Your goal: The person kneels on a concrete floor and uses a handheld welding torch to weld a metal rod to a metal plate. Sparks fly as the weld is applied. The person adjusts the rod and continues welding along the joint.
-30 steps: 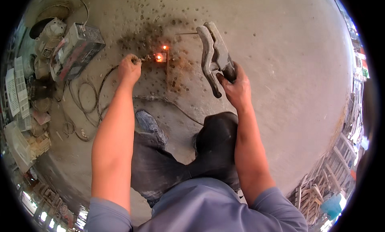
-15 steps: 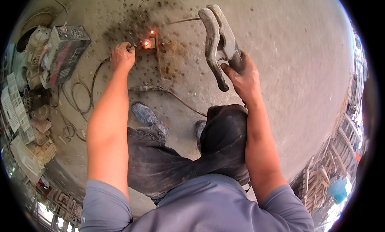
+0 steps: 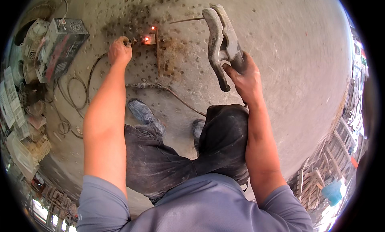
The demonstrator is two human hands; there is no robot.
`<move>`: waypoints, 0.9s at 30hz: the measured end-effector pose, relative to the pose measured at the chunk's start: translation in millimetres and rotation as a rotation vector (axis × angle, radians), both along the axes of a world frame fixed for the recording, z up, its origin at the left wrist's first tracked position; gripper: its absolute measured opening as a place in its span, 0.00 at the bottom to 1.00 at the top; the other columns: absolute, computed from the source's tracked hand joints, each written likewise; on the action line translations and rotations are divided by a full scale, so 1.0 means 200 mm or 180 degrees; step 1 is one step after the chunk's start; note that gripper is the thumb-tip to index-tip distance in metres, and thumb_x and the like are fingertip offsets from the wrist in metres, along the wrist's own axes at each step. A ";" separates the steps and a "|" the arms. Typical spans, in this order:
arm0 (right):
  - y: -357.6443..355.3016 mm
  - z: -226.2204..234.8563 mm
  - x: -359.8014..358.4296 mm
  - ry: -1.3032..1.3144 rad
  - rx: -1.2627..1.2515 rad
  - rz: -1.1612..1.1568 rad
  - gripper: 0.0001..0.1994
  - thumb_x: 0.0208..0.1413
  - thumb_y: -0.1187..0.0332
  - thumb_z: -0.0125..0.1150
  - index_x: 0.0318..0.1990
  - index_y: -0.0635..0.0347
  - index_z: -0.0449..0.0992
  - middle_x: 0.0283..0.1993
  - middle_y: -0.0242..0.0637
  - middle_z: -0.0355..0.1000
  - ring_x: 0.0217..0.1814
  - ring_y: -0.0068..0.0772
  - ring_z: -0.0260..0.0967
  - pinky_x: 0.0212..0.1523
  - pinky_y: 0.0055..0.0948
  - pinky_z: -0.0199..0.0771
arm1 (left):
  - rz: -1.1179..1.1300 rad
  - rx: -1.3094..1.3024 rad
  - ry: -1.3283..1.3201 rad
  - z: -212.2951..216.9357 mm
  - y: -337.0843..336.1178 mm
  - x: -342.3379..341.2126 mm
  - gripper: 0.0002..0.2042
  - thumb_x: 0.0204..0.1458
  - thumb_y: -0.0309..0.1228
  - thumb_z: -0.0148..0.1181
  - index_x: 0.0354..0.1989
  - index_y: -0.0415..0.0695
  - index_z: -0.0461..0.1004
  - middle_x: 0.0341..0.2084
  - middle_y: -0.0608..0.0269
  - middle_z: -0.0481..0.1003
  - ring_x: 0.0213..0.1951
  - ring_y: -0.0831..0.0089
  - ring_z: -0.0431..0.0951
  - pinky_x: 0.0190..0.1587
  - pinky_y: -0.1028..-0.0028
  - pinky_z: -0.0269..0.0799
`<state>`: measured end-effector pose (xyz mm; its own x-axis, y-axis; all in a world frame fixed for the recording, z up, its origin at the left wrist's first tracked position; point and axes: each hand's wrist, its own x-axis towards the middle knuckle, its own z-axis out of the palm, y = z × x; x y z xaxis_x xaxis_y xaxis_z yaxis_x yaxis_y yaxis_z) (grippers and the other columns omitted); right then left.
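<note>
Concrete floor (image 3: 280, 51) — spattered, cables (image 3: 76, 91) left.

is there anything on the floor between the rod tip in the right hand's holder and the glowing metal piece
Nothing visible: bare spattered concrete floor lies between the rod in the electrode holder and the glowing piece.

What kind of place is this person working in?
Probably an open-air welding or metal workshop. The right hand holds an electrode holder, small metal pieces glow on the spattered concrete floor, and a welding machine stands nearby.
</note>
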<state>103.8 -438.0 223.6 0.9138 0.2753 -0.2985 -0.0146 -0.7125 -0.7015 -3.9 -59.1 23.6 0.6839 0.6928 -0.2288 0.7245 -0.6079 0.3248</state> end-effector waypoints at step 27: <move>-0.05 -0.20 0.08 0.0114 -0.0322 0.0704 0.31 0.55 0.54 0.71 0.61 0.64 0.73 0.49 0.50 0.81 0.52 0.47 0.79 0.54 0.40 0.75 | -0.0538 -0.0030 -0.0411 0.08 -0.18 0.08 0.34 0.53 0.48 0.66 0.70 0.61 0.64 0.69 0.65 0.64 0.70 0.62 0.64 0.71 0.56 0.63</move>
<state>120.0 -447.5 182.8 0.8229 0.4345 -0.3660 0.1260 -0.7678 -0.6282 12.9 -95.5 38.9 0.8143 0.5639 -0.1376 0.5644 -0.7138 0.4146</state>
